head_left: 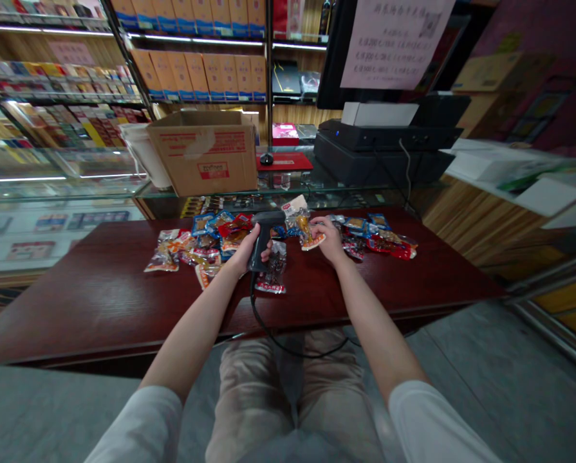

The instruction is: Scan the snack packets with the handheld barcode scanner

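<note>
My left hand [244,252] is shut around the grip of a black corded handheld barcode scanner [263,239], whose head points toward my right hand. My right hand [327,238] pinches a small clear snack packet [307,233] with a brown food piece inside, close to the scanner's head. A packet [272,270] lies beneath the scanner. Foil and plastic snack packets in red, blue and gold lie scattered in a loose group [195,247] left of my hands and another [372,235] to their right, all on a dark red wooden table [99,283].
The scanner's black cord [288,344] drops past the table's near edge above my knees. Beyond the table stand a glass display counter [65,180], a cardboard box [205,157], a black printer-like machine [384,145] and stocked shelves [195,71].
</note>
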Tool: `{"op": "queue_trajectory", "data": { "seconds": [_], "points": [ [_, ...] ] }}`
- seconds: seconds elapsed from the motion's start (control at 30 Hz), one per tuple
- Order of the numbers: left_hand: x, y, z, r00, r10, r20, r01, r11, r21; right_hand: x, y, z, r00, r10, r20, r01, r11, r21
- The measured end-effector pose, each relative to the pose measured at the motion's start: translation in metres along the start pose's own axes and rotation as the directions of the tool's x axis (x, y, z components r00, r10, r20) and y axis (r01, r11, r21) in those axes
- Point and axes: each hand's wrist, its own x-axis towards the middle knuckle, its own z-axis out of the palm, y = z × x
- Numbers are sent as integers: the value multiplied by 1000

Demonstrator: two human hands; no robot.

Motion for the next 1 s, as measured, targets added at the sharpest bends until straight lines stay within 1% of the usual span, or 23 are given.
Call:
{"op": "queue_trajectory", "data": {
  "seconds": [0.2,0.33,0.4,0.5,0.57,0.6,0.67,0.73,0.77,0.8,0.87,0.93,1.0],
  "points": [
    [9,-7,-4,995,85,-55,-79,991,106,-1,4,3,996,-57,61,59,998,-28],
    [8,-7,-2,987,142,-70,-132,983,128,0,9,4,988,-139,66,141,990,-28],
    [7,-6,-1,986,140,-89,-128,983,130,0,11,5,983,-172,68,174,984,-34],
    [6,-4,0,986,117,-117,-105,989,104,-1,12,6,980,-189,68,194,978,-70],
    [4,-3,1,990,72,-121,-63,995,73,-1,15,3,984,-179,25,181,975,-126],
    [3,-2,1,991,53,-119,-46,997,56,0,17,-1,986,-164,-21,158,973,-166],
    [1,-1,3,992,39,-118,-35,999,31,2,23,-11,982,-115,-150,74,964,-254],
    [-1,1,5,991,54,-125,-53,999,12,4,30,-23,960,-48,-277,-50,941,-335],
    [-1,1,6,990,56,-128,-56,998,4,4,33,-29,947,-9,-321,-116,923,-368],
    [-2,2,7,990,50,-129,-51,999,-4,4,36,-33,937,32,-348,-178,900,-397],
    [-2,2,8,991,35,-127,-39,999,-28,2,36,-39,927,105,-361,-277,840,-467],
    [-3,3,9,992,33,-118,-41,997,-62,-1,32,-40,924,151,-351,-336,760,-557],
    [-4,5,9,994,36,-102,-46,994,-104,-3,24,-39,922,177,-343,-367,679,-636]
  ]
}}
